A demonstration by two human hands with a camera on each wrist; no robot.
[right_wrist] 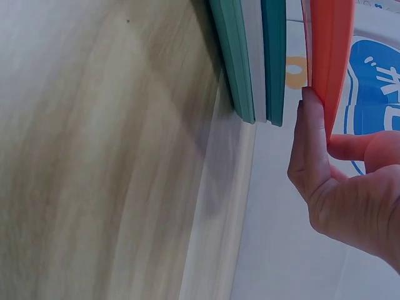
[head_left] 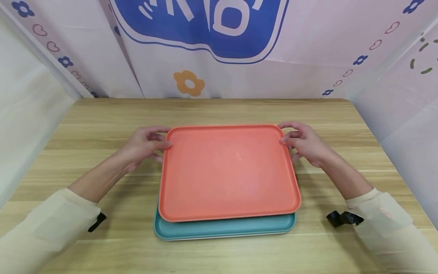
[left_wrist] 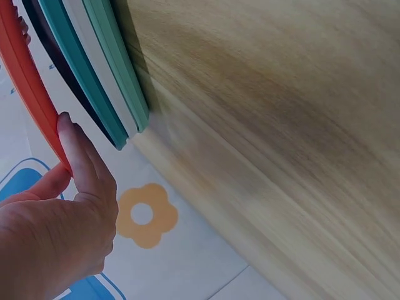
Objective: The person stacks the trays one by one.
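A red-orange rectangular tray [head_left: 229, 171] is held level by both hands, one at each short side near the far corners. My left hand [head_left: 142, 147] pinches its left rim, thumb on top and fingers beneath. On the opposite rim my right hand [head_left: 304, 144] grips it the same way. Below lies a stack of trays: a teal tray [head_left: 226, 227] on top, then a white tray [left_wrist: 103, 65] and a light green tray [left_wrist: 119, 62] in the left wrist view. Both wrist views show a gap between the red-orange tray and the teal tray [right_wrist: 275, 62].
The stack stands on a wood-grain table [head_left: 102, 118]. Behind the far table edge hangs a printed white backdrop [head_left: 287, 80] with a blue sign and an orange flower [head_left: 189, 83]. White sheets close in both sides. Black straps [head_left: 343, 219] show at the wrists.
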